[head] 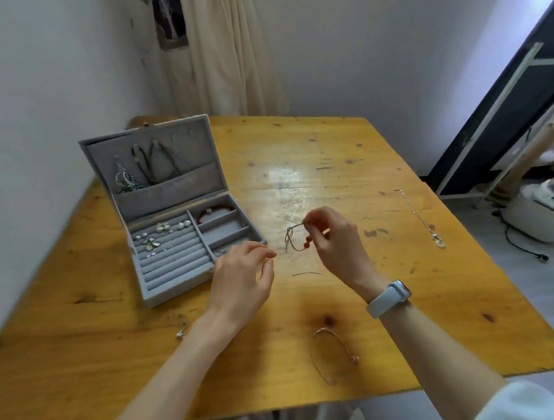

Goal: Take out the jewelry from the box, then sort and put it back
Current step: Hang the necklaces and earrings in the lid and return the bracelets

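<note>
Wooden table [350, 168], grey jewelry box [169, 237], silver necklace [423, 219], rose-gold bangle [334, 349]

We hold our right hand [333, 241] raised just right of the jewelry box [161, 211], thumb and forefinger pinched; our left hand [242, 276] hovers at the box's near-right corner, fingers loosely curled.

- We note bare forearms, both hands ungloved.
- We log a pale blue watch [388, 299], rounded case and smooth band, on the right wrist.
- White sleeve [520, 414] covers the right upper arm.
</note>
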Action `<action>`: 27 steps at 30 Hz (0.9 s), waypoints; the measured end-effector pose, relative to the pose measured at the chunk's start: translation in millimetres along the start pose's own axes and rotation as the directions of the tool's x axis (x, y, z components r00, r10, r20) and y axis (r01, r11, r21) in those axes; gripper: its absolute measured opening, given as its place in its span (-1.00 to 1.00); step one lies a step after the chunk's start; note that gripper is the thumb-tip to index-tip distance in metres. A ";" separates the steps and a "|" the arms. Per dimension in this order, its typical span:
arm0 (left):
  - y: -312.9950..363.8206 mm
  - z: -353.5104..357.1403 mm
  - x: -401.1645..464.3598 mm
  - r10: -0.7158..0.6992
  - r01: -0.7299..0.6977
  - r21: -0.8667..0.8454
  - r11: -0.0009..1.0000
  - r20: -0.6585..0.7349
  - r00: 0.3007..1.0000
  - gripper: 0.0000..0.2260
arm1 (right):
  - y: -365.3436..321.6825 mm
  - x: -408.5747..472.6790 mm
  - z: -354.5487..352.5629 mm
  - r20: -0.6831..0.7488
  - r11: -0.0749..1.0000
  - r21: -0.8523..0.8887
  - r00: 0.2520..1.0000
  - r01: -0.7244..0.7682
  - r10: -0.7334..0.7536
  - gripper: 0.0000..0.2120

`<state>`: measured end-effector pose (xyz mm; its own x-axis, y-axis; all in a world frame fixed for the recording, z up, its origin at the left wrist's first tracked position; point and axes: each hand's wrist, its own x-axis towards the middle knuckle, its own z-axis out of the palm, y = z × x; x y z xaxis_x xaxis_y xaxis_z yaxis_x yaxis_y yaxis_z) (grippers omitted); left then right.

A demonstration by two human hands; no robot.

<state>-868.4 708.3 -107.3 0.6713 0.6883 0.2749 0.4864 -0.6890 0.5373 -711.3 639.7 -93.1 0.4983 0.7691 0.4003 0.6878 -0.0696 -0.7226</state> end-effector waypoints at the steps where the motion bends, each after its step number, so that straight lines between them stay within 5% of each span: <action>1: -11.5 -9.1 0.7 -0.027 0.029 0.046 0.999 -0.036 0.999 -0.80 | -8.1 9.4 11.7 0.011 0.999 0.034 1.000 0.021 -0.021 -0.94; 7: -67.3 -37.4 -8.2 -0.218 0.229 0.249 0.941 -0.070 0.973 -0.66 | -38.3 37.0 74.6 0.222 0.993 0.116 0.975 0.003 -0.029 -0.92; 11: -79.1 -37.5 -16.0 -0.227 0.228 0.287 0.930 -0.037 0.973 -0.63 | -23.3 38.5 94.1 0.406 0.959 -0.264 0.914 0.101 0.016 -0.83; 19: -81.4 -34.1 -16.7 -0.178 0.194 0.183 0.964 -0.100 0.979 -0.67 | -24.0 41.7 85.3 0.454 0.806 -0.511 0.890 0.299 -0.042 -0.75; 24: -82.4 -44.2 -42.5 -0.128 0.162 0.100 0.982 -0.284 0.950 -0.74 | -37.7 6.4 76.7 0.296 0.932 -0.242 0.935 0.271 -0.195 -0.81; 27: -84.2 -51.9 -72.5 -0.200 0.233 0.045 0.972 -0.367 0.908 -0.75 | -48.9 -35.0 79.4 0.441 0.966 -0.041 0.872 0.254 -0.211 -0.84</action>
<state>-987.0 728.2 -131.1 0.3070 0.8466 0.4348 0.6541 -0.5196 0.5497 -804.3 666.6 -116.5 0.0566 0.9659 0.2528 0.8129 0.1025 -0.5733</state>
